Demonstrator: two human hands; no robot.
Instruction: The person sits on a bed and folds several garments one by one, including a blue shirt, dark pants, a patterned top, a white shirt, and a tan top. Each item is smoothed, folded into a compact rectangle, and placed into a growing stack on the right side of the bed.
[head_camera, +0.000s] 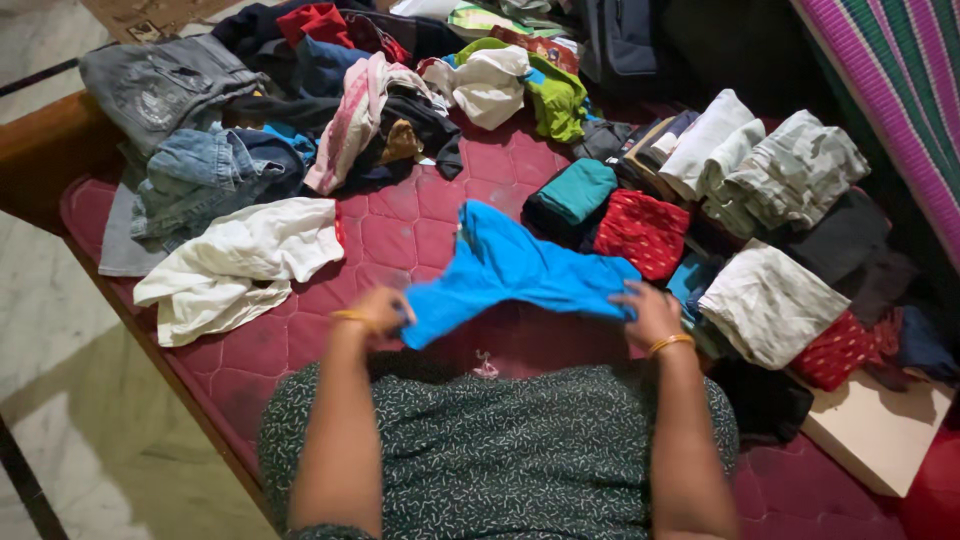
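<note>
Both arms reached forward over the maroon mattress (400, 240); the left hand (378, 310) and right hand (648, 312) each pinched an edge of 1 blue garment (520, 270), beside 2 red folded pieces (645, 232)

A dark red quilted mattress (400, 235) on a wooden bed frame (45, 140) carries everything. A white shirt (235, 265) lies at nine o'clock, jeans (200, 170) at ten, a heap of mixed clothes (400, 90) at twelve, folded stacks (740, 190) at two, and a blue garment (520, 270) at centre.
</note>
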